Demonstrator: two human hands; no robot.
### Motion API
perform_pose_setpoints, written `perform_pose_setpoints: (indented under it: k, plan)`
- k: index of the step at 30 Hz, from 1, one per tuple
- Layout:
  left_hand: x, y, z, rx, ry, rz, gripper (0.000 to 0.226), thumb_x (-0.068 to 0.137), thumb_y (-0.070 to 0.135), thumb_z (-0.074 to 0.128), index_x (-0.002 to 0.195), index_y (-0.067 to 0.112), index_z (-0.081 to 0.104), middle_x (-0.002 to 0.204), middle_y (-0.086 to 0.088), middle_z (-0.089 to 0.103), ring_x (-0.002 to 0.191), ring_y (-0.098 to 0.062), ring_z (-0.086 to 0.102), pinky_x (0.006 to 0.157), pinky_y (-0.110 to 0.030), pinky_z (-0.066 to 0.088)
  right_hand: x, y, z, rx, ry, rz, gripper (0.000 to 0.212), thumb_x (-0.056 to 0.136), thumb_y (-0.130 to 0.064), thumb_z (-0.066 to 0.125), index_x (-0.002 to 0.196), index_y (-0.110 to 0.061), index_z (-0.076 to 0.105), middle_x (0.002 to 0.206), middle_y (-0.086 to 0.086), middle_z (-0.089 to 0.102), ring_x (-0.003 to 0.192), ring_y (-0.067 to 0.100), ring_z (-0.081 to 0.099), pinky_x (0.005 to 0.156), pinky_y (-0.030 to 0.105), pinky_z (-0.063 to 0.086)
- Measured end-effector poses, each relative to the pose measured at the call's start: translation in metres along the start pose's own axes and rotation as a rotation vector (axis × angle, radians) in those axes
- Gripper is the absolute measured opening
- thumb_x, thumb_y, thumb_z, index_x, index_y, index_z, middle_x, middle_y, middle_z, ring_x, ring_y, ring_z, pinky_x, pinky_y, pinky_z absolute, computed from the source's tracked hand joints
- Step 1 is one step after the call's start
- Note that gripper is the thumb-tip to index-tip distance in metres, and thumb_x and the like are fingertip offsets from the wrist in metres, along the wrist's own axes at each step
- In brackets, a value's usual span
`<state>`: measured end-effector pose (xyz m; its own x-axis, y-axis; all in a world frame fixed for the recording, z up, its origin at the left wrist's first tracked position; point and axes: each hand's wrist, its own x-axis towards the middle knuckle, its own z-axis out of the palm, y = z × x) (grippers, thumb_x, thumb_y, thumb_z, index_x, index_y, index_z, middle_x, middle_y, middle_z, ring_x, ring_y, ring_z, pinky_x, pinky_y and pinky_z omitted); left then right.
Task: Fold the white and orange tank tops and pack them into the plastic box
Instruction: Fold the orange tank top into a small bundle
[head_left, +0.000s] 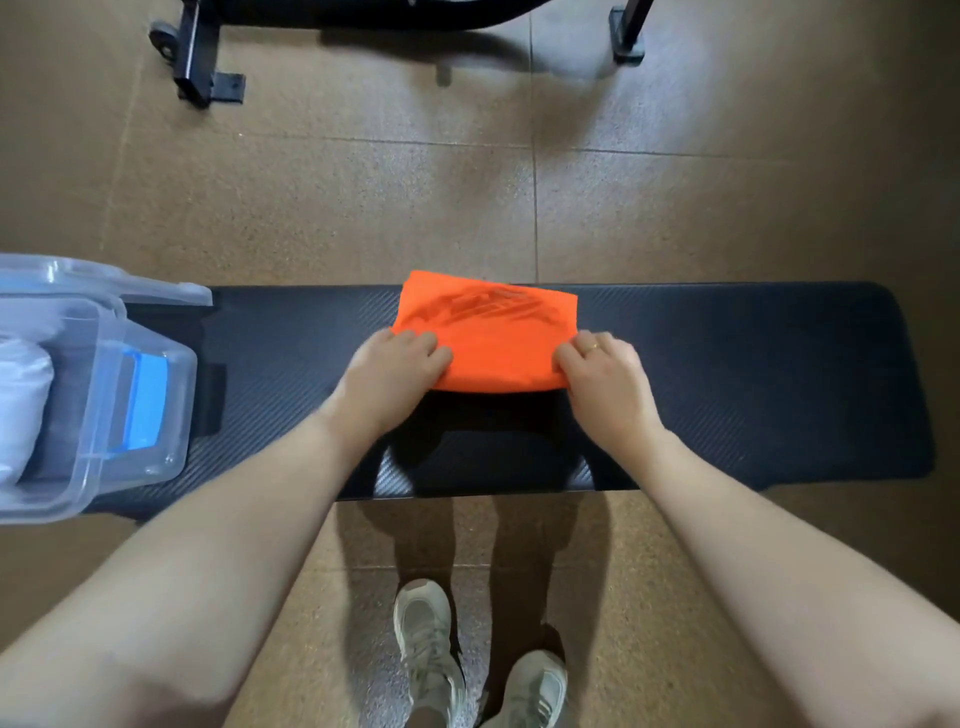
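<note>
The orange tank top (493, 332) lies folded into a small rectangle on the black padded bench (753, 374). My left hand (395, 369) grips its near left corner with curled fingers. My right hand (602, 371) grips its near right corner the same way. At the bench's left end stands the clear plastic box (98, 395) with a blue latch, its lid (156, 288) leaning behind it. A folded white tank top (21, 400) lies inside the box, partly cut off by the frame edge.
The bench stands on a brown tiled floor (363, 197). Black metal legs of gym equipment (197, 57) stand at the far side. My two light sneakers (426, 639) are on the floor just in front of the bench.
</note>
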<state>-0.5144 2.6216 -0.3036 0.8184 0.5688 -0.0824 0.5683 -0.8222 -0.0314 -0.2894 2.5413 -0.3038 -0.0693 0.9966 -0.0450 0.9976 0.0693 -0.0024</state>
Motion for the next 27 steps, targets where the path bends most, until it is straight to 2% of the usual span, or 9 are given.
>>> perform_pose_setpoints:
  k: [2,5,8,10,12,15,19,22,27]
  plan:
    - [-0.011,0.014,0.029,-0.002,0.011,0.037,0.007,0.057,0.009,0.056,0.063,0.013,0.057,0.055,-0.004,0.056,0.045,-0.024,0.057,0.042,-0.023,0.040,-0.018,-0.004,0.027,-0.015,-0.102,-0.031,0.038,0.041,0.002,0.073,0.072,-0.011,0.056,0.067,0.008,0.057,0.059,0.029,0.056,0.054,0.031,0.044]
    - [-0.033,0.036,0.068,-0.017,-0.138,0.032,0.030,0.040,0.013,0.075,0.066,0.016,0.059,0.057,-0.001,0.056,0.046,-0.022,0.056,0.043,-0.024,0.039,-0.048,-0.009,0.062,0.052,-0.224,-0.099,0.037,0.044,-0.003,0.072,0.076,-0.012,0.058,0.071,0.006,0.058,0.064,0.030,0.058,0.060,0.033,0.048]
    - [-0.056,0.052,0.084,-0.139,-0.205,-0.007,0.040,0.049,0.043,0.070,0.074,0.013,0.061,0.066,-0.003,0.059,0.055,-0.025,0.058,0.049,-0.027,0.042,-0.075,-0.013,0.079,0.177,-0.280,-0.098,0.029,0.063,-0.025,0.048,0.086,-0.012,0.061,0.081,0.007,0.061,0.075,0.032,0.058,0.070,0.037,0.048]
    - [-0.060,0.054,0.081,-0.166,-0.126,-0.049,0.042,0.067,0.050,0.050,0.077,0.011,0.061,0.074,-0.007,0.061,0.062,-0.027,0.058,0.056,-0.030,0.043,-0.077,-0.018,0.080,0.336,-0.238,0.055,0.037,0.077,-0.029,0.034,0.088,-0.009,0.063,0.088,0.010,0.059,0.079,0.032,0.056,0.070,0.038,0.047]
    - [-0.052,0.055,0.078,-0.175,-0.051,-0.085,0.042,0.075,0.045,0.044,0.087,0.009,0.062,0.090,-0.013,0.065,0.076,-0.031,0.063,0.065,-0.033,0.049,-0.069,-0.023,0.074,0.531,-0.176,0.312,0.028,0.090,-0.023,0.039,0.091,-0.004,0.060,0.097,0.013,0.054,0.083,0.030,0.055,0.070,0.032,0.042]
    - [-0.033,0.064,0.075,-0.165,-0.117,-0.172,0.052,0.079,0.042,0.040,0.113,0.010,0.063,0.125,-0.018,0.060,0.106,-0.034,0.063,0.084,-0.041,0.052,-0.055,-0.025,0.071,0.662,-0.135,0.663,0.019,0.093,-0.021,0.049,0.103,-0.006,0.053,0.112,0.011,0.050,0.091,0.022,0.052,0.074,0.028,0.035]
    - [-0.011,0.074,0.081,-0.265,-0.213,-0.149,0.066,0.086,0.050,0.045,0.145,0.023,0.030,0.156,-0.011,0.018,0.143,-0.033,0.019,0.115,-0.042,0.018,-0.040,-0.028,0.076,0.708,-0.228,0.918,0.038,0.088,-0.035,0.058,0.117,-0.011,0.049,0.120,0.010,0.055,0.111,0.027,0.050,0.080,0.036,0.040]
    - [0.002,0.074,0.087,-0.222,-0.344,-0.092,0.086,0.084,0.060,0.047,0.148,0.031,-0.002,0.158,-0.002,-0.014,0.145,-0.028,-0.012,0.117,-0.038,-0.005,-0.031,-0.034,0.082,0.756,-0.232,1.045,0.046,0.084,-0.035,0.064,0.121,-0.012,0.048,0.120,0.009,0.058,0.118,0.028,0.045,0.088,0.038,0.040]
    - [0.011,0.077,0.102,-0.212,-0.422,-0.039,0.112,0.069,0.073,0.054,0.145,0.033,-0.017,0.153,0.002,-0.028,0.141,-0.026,-0.025,0.114,-0.041,-0.015,-0.029,-0.032,0.090,0.905,-0.248,1.155,0.032,0.079,-0.027,0.064,0.108,-0.016,0.059,0.101,0.005,0.066,0.105,0.026,0.057,0.087,0.039,0.047]
